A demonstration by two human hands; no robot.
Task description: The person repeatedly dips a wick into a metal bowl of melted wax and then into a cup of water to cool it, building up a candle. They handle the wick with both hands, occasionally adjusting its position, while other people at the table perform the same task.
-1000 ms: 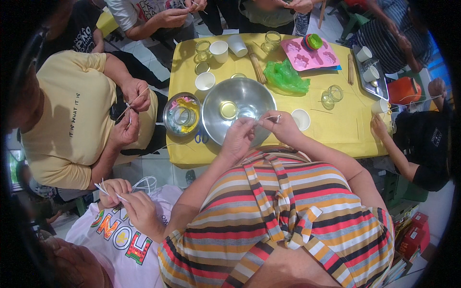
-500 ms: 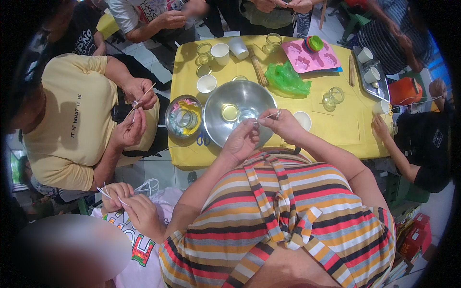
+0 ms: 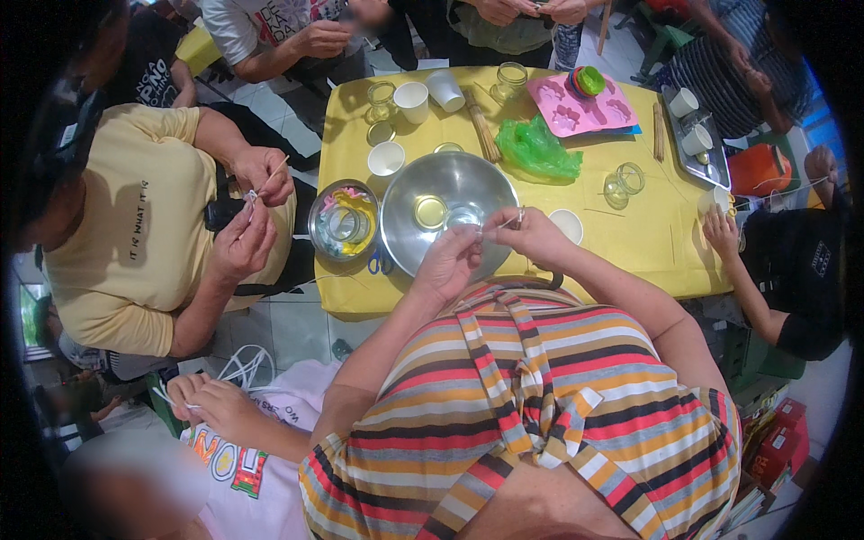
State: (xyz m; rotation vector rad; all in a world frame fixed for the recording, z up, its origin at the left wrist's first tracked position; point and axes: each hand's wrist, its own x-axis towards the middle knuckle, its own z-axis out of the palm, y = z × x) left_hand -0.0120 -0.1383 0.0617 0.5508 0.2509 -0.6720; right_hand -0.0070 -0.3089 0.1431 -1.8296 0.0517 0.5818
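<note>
My left hand [image 3: 447, 266] and my right hand [image 3: 531, 234] meet over the near rim of a large steel bowl [image 3: 423, 184] on the yellow table [image 3: 630, 243]. Between their fingertips stretches a thin white wick or string [image 3: 498, 223], and the right hand pinches a small metal piece at its end. Inside the bowl lie a small yellow-filled tin [image 3: 429, 212] and a glass jar [image 3: 464, 216]. My striped top fills the lower middle of the view.
A smaller bowl [image 3: 344, 220] with colourful bits sits left of the steel one. White cups [image 3: 412, 101], glass jars [image 3: 621, 184], a green bag [image 3: 538, 148], a pink mould tray [image 3: 585, 106] and a metal tray [image 3: 688, 135] lie beyond. Other people surround the table, handling wicks.
My hands stay together at the bowl's rim, shifting only slightly. The person in the yellow shirt has raised their upper hand with a wick.
</note>
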